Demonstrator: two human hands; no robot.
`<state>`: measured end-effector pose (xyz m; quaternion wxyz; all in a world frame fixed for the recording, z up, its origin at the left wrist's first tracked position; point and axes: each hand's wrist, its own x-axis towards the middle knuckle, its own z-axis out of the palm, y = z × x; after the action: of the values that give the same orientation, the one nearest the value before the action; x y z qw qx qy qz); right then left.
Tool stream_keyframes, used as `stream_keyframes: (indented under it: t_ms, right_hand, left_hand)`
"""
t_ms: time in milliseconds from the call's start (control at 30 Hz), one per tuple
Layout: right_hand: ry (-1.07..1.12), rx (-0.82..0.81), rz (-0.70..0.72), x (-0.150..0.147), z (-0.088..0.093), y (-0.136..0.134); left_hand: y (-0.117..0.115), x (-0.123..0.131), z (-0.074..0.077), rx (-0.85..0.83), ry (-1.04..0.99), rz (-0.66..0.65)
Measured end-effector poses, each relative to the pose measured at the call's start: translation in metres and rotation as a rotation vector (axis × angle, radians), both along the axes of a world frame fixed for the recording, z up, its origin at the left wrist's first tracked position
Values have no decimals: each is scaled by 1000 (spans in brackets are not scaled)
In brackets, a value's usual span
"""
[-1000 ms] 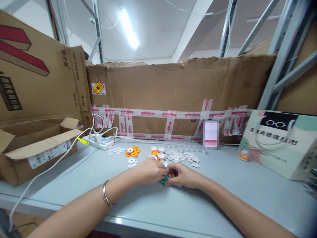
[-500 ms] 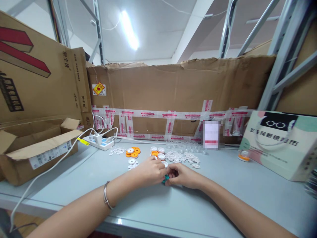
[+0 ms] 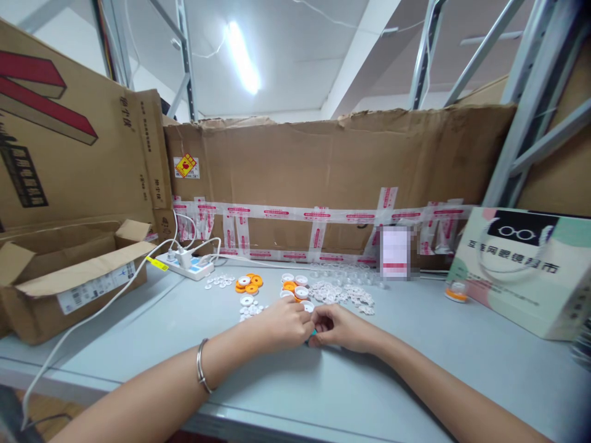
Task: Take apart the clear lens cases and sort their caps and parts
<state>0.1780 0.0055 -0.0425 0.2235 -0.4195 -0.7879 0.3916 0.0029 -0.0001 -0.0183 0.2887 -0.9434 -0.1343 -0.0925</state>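
Observation:
My left hand (image 3: 292, 322), with a silver bangle at the wrist, is closed, its fingertips curled down against those of my right hand (image 3: 340, 326). Between them shows a sliver of a small teal piece (image 3: 313, 336), low over the table; its shape is mostly hidden by the fingers. The right thumb and forefinger pinch it from the right side. Just beyond the knuckles sit white and orange round caps (image 3: 301, 291). Behind the right hand lies a spread of small clear-white flat parts (image 3: 332, 291).
Left of the hands are a pile of orange discs (image 3: 253, 280) and small white pieces (image 3: 252, 309). A power strip (image 3: 196, 268) with cables and an open carton (image 3: 92, 283) stand at the left. A small orange-based container (image 3: 456, 291) sits by a paper bag (image 3: 508, 277) at the right.
My left hand has shifted slightly right and down toward the right hand, and less of the teal piece shows. The right hand stays nearly in place.

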Motion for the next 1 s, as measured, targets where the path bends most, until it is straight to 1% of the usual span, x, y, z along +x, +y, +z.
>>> stream_keyframes:
  t_ms: [167, 333, 400, 467, 533, 567, 633, 700, 733, 767, 867, 1000]
  right_hand:
    - [-10, -2, -1, -1, 1, 0]
    - [6, -18, 0, -1, 1, -1]
    - [7, -25, -6, -1, 1, -2]
    - [10, -33, -17, -1, 2, -3]
    - [15, -45, -25, 0, 4, -5]
    - [17, -49, -26, 0, 4, -6]
    - [15, -56, -23, 1, 5, -7]
    - [8, -56, -18, 1, 5, -7]
    - [5, -54, -15, 1, 5, -7]
    - [2, -52, -14, 1, 4, -7]
    - [-3, -42, -8, 1, 3, -6]
    - [12, -41, 8, 3, 4, -7]
  left_hand:
    - [2, -1, -1, -54, -18, 26]
    - [7, 1, -7, -182, -95, 117]
    - [8, 1, -5, -230, -121, 144]
    - [9, -2, 5, -290, -141, 191]
    - [11, -15, 21, -365, -165, 294]
    - [14, -25, 30, -390, -196, 388]
    - [22, -50, 46, -431, -209, 637]
    - [32, -77, 55, -437, -169, 895]
    - [37, -89, 57, -460, -115, 990]
    - [41, -98, 57, -493, -72, 1057]
    - [50, -112, 53, -561, 5, 1160]
    - [51, -109, 49, -607, 34, 1211]
